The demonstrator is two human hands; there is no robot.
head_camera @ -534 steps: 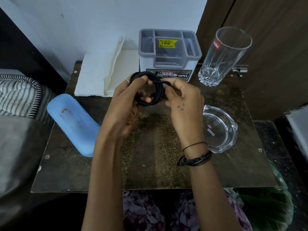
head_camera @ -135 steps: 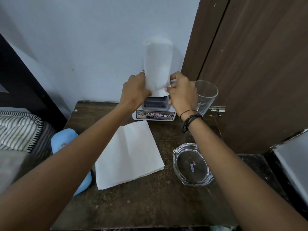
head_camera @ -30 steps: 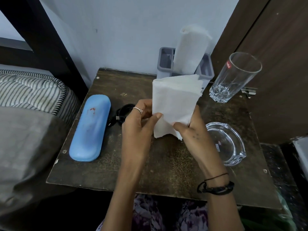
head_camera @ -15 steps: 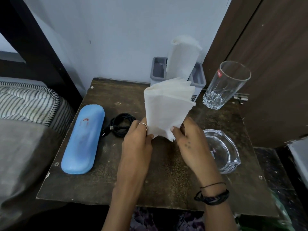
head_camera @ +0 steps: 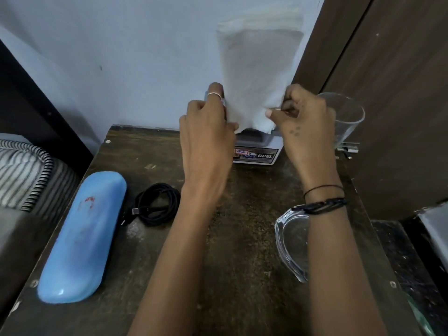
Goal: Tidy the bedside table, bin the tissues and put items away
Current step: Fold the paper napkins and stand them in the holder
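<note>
Nearest on the desk lie a blue case, long axis running front to back, a coiled black cable and a glass ashtray. Farther back, the left hand and right hand each pinch the lower edge of upright white tissues above an organiser labelled "OPEL". A tumbler stands beside it.
</note>
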